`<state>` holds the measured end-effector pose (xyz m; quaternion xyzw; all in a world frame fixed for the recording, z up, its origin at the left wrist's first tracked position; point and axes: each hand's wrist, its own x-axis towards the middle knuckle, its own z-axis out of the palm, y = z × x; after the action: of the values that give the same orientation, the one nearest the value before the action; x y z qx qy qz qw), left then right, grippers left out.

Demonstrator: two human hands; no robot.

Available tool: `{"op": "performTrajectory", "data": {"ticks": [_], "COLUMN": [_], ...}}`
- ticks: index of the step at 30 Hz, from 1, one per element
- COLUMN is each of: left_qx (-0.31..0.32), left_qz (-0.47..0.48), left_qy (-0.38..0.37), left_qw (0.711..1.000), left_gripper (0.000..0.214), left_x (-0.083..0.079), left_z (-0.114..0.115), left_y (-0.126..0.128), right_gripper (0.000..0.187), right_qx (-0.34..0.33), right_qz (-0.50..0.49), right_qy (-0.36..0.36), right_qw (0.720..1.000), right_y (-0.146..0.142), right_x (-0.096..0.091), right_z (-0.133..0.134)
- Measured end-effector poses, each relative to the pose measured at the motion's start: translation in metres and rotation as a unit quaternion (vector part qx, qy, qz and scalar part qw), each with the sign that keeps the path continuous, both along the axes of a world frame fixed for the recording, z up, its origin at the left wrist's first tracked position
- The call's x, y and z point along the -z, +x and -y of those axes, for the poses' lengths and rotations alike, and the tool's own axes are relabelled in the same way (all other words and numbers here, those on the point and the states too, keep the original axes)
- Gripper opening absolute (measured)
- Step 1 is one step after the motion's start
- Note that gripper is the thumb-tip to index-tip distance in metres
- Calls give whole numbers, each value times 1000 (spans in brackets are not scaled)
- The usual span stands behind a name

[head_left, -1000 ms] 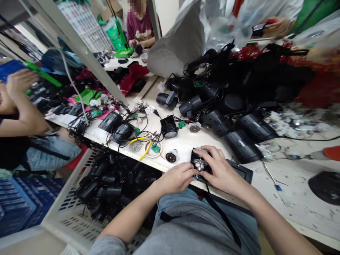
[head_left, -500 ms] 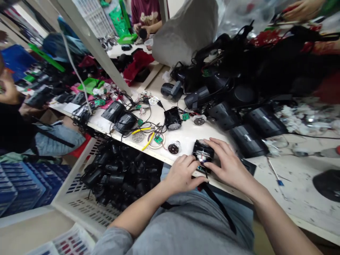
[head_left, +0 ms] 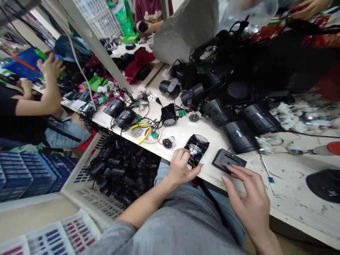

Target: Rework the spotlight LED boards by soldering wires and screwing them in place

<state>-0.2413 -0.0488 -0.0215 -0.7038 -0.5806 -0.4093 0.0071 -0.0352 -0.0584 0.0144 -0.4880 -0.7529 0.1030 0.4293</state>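
Observation:
An opened black plastic housing (head_left: 204,145) lies at the table's front edge, with a round clear lens at its far end and wires and silvery parts inside. My left hand (head_left: 180,168) grips its near end, fingers curled over the left side and thumb stretched across the front. To the right sits a black rectangular block (head_left: 225,160) with a slot along its top. My right hand (head_left: 251,193) is open, fingers and thumb apart, its fingertips at the block's near edge. A round LED lamp head (head_left: 169,142) lies left of the housing.
Yellow-handled pliers (head_left: 140,125), green circuit boards (head_left: 154,135) and cables lie to the left. Black cylindrical housings (head_left: 240,136) pile up behind. A white crate (head_left: 79,189) of black parts stands below the table edge. A screwdriver with an orange handle (head_left: 333,148) is at right. A co-worker (head_left: 23,106) sits at left.
My right hand has left the housing and moved right to the black block, uncovering both. My left hand stays at the housing. The co-worker at left has raised an arm.

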Motion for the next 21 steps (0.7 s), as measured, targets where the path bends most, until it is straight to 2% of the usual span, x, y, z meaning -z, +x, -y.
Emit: {"op": "performTrajectory", "data": {"ticks": [4, 10, 13, 16, 21], "left_qx": [16, 23, 28, 41, 56], "left_qz": [33, 67, 73, 77, 76], "left_qy": [-11, -15, -5, 0, -3], "left_qw": [999, 997, 997, 996, 995], "left_gripper": [30, 35, 36, 37, 37], "left_x": [2, -4, -8, -11, -10], "left_z": [-2, -3, -1, 2, 5], "left_y": [-7, -15, -17, -19, -20], "right_gripper": [19, 14, 14, 19, 20], "right_qx": [64, 163, 190, 199, 200], "right_qz": [23, 77, 44, 20, 8], "right_qy": [60, 141, 142, 113, 97], "right_qw": [996, 973, 970, 973, 975], "right_y": [19, 50, 57, 59, 59], "right_x": [8, 25, 33, 40, 42], "right_z": [0, -10, -16, -17, -16]}}
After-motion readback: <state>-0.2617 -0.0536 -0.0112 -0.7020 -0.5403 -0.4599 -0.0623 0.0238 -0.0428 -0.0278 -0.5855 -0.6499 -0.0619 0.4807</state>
